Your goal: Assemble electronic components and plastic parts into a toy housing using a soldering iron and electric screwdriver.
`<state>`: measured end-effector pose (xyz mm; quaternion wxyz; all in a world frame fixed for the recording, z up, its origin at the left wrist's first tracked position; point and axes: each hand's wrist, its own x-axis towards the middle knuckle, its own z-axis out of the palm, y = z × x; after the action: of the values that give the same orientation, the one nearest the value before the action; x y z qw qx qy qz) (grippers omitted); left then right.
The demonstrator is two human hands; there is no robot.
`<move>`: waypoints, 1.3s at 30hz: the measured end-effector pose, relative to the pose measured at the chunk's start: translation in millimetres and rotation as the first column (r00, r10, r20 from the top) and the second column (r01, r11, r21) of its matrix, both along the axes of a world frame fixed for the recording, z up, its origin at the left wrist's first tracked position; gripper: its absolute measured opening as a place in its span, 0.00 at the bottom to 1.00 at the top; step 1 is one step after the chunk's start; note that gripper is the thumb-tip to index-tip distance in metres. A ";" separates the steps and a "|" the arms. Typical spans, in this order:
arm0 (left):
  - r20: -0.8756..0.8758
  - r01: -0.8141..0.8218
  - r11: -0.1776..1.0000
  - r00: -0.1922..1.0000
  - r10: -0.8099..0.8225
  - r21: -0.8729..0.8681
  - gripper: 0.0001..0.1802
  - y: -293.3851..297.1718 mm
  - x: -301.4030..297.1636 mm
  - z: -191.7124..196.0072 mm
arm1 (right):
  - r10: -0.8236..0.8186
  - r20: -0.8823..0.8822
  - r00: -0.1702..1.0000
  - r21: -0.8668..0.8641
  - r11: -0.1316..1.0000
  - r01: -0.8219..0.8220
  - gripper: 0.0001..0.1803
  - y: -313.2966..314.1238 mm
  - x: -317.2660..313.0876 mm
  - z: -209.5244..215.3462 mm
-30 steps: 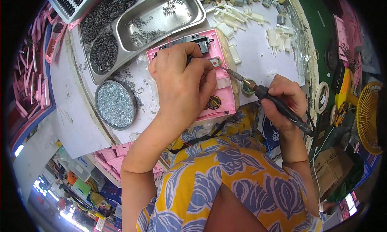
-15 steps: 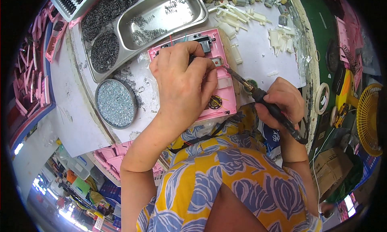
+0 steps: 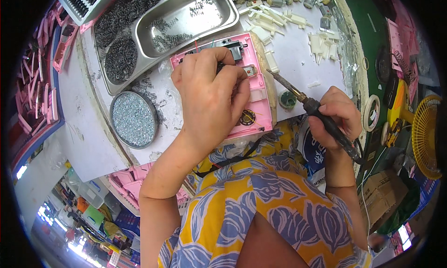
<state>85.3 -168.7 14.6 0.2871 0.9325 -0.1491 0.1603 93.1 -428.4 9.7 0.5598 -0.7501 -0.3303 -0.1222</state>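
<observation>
Near the tabletop's [image 3: 91, 133] left edge stands a tin [image 3: 134, 120] of small metal pieces. The left hand [image 3: 205, 81] bends over the pink case [image 3: 257, 84] at the near edge, fingers bunched beside a silver part [image 3: 250, 71]; I cannot tell what they pinch. The iron [image 3: 314, 108] has just drawn away: its tip, over the case half a second ago, is now just outside the case's right edge. That likely means a pause in soldering. A pot [image 3: 287, 99] sits under its shaft. Rightmost, the right hand's [image 3: 337, 114] fingers are closed around the iron's handle.
</observation>
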 end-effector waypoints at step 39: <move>-0.021 -0.070 0.990 0.997 0.073 0.124 0.06 -12.8 5.6 9.1 | 0.032 -0.033 0.999 -0.036 0.999 -0.033 0.17 13.8 11.8 -9.2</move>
<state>90.9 -181.5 23.7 0.2251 0.9552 -0.1214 0.1491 104.9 -414.7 0.5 0.5530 -0.7566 -0.3357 -0.0950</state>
